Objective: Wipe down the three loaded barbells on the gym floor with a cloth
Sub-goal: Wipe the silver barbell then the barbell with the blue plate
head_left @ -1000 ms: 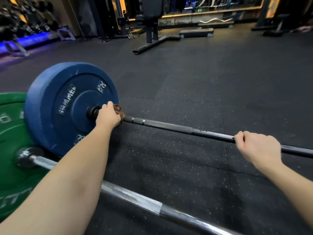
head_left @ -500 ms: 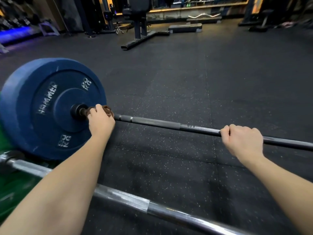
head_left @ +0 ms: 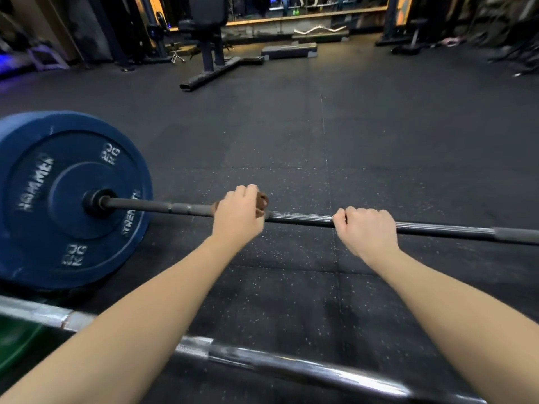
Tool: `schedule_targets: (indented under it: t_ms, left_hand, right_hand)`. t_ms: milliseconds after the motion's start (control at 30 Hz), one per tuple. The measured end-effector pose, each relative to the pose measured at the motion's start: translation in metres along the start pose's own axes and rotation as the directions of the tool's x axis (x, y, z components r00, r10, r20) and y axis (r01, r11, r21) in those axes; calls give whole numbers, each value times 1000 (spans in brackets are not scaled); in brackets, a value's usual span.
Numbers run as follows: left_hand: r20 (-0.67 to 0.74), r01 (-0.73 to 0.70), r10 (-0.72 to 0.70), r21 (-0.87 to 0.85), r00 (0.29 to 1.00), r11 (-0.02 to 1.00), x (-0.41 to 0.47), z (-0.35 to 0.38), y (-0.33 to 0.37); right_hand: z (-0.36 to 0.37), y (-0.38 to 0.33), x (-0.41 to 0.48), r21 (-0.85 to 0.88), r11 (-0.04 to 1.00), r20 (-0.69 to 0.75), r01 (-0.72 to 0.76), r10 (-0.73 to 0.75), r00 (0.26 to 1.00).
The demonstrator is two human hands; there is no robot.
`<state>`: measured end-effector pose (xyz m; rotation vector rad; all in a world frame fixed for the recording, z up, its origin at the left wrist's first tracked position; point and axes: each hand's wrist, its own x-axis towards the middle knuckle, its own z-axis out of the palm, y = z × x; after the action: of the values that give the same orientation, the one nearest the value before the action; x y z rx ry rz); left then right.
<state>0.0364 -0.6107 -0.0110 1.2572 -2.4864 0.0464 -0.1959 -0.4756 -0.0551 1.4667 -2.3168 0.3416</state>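
One black barbell [head_left: 303,220] lies on the floor [head_left: 291,141]; the left hand [head_left: 237,220] clasps a brown cloth [head_left: 261,203] round its shaft; the right hand [head_left: 367,231] grips bare steel just beside; keep the cloth snug, stroke the full length.

Back of the room's pretty cluttered tbh. Top middle of the frame there's a black padded bench machine [head_left: 207,27], its long base foot [head_left: 215,72] angling toward the lower left. Just right of it a grey step platform [head_left: 288,51] sits on the speckled black rubber floor [head_left: 350,126], with a wavy chrome curl bar [head_left: 319,30] behind it. Blue glow [head_left: 7,68] far upper left, and some blurry stand [head_left: 415,36] upper right.
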Motion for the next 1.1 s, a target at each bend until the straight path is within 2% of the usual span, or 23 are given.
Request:
schedule_targets:
  t_ms: [133,267,400,600,733,867,933,1000,1100]
  left_hand:
    - [20,-104,105,-54,994,993,5,10,60]
    - [62,-175,187,-160,980,972,14,17,103]
    - [129,-191,222,-218,966,957,22,18,137]
    - [190,-152,186,-179,964,972,31,20,153]
    - [111,-164,187,-189,976,968,24,28,151]
    - [-115,-202,180,-222,977,954,4,46,148]
    - [-178,-189,149,-232,973,954,-7,50,150]
    - [-168,-173,134,-247,977,953,-15,47,152]
    - [-77,-151,133,-322,988,935,-24,32,150]
  right_hand:
    - [-6,9,-3,24,993,-21,115,-114,993]
    - [-20,18,2,-13,989,163,149,-145,976]
    - [-27,29,2,52,983,165,177,-183,969]
    - [-16,87,-6,-89,996,77,23,-16,997]
    - [-6,110,-15,-97,995,-47,26,-31,998]
    - [9,109,-17,-113,994,-131,9,-23,991]
    - [9,107,-19,-121,993,-139,-8,-9,990]
    - [5,105,-21,-123,992,-121,-24,10,993]
    - [-9,99,-24,-102,993,-18,-53,51,999]
